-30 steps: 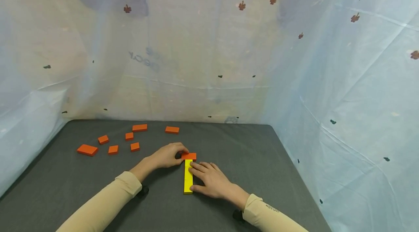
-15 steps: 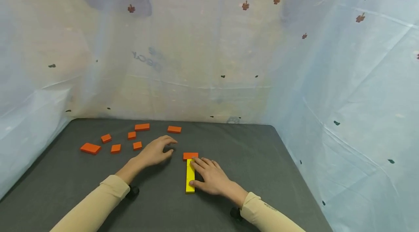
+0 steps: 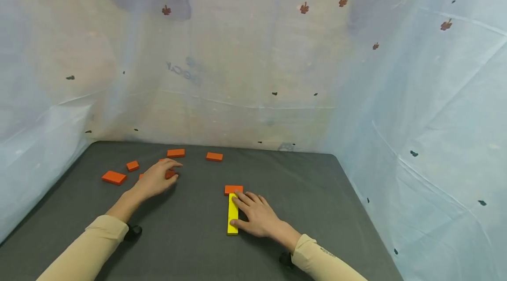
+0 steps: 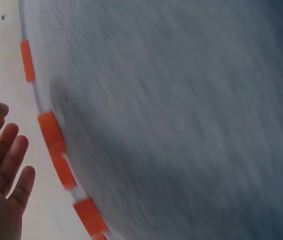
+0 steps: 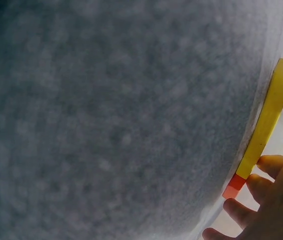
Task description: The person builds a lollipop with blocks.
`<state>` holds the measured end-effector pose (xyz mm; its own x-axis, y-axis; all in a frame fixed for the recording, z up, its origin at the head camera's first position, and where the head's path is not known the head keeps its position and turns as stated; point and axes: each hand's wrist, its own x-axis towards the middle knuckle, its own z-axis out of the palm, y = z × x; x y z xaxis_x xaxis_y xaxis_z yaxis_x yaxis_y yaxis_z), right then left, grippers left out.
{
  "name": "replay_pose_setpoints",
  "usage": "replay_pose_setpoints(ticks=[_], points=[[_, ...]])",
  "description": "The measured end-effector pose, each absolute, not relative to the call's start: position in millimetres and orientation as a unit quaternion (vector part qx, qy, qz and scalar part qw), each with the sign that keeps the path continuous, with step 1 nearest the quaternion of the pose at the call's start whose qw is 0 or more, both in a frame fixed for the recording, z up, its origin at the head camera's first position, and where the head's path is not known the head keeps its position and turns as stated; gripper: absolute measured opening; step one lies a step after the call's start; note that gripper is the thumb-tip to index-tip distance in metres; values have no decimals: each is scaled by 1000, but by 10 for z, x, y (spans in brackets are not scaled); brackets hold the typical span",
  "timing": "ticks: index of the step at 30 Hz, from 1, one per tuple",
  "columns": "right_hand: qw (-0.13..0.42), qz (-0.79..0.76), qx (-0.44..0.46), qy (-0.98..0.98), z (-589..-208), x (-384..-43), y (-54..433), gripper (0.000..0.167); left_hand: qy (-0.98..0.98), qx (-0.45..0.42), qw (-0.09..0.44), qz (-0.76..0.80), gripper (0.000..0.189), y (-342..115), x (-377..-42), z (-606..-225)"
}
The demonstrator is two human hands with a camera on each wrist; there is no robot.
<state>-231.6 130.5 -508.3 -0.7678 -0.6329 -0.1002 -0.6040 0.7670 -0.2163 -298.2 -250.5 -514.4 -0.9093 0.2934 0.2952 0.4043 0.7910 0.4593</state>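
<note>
A long yellow bar [image 3: 233,215] lies on the dark cloth, pointing away from me. Across its far end sits an orange rectangular block [image 3: 229,190], touching it. My right hand [image 3: 257,217] rests along the bar's right side, thumb on the near part and fingertips at the far end by the orange block; the right wrist view shows the same yellow bar [image 5: 266,122] against the fingers. My left hand [image 3: 156,179] hovers with parted fingers over the loose orange blocks, holding nothing visible. It partly hides several of them, including a small orange block [image 3: 170,174].
A larger orange block [image 3: 114,178] and a small one [image 3: 132,166] lie left of the left hand. Farther back are two oblong orange blocks [image 3: 176,153] [image 3: 214,157]. A pale plastic curtain [image 3: 253,74] hangs behind the table [image 3: 190,237] and along its sides.
My left hand has let go of the orange block at the bar's far end and moved left to the loose blocks. The right hand stays at the yellow bar, its fingertips slightly farther forward.
</note>
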Motion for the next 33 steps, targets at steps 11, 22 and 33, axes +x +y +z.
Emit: replay_pose_setpoints(ticks=[11, 22, 33], points=[[87, -85, -332, 935, -5037, -2321, 1321, 72, -956, -175, 74, -224, 37, -2778, -2994, -5195], [88, -68, -336, 935, -5036, -2306, 1306, 72, -959, -176, 60, -215, 34, -2743, -2996, -5195], [83, -67, -340, 934, -5054, -2318, 1320, 71, -955, -177, 54, -231, 31, -2711, -3040, -5236]])
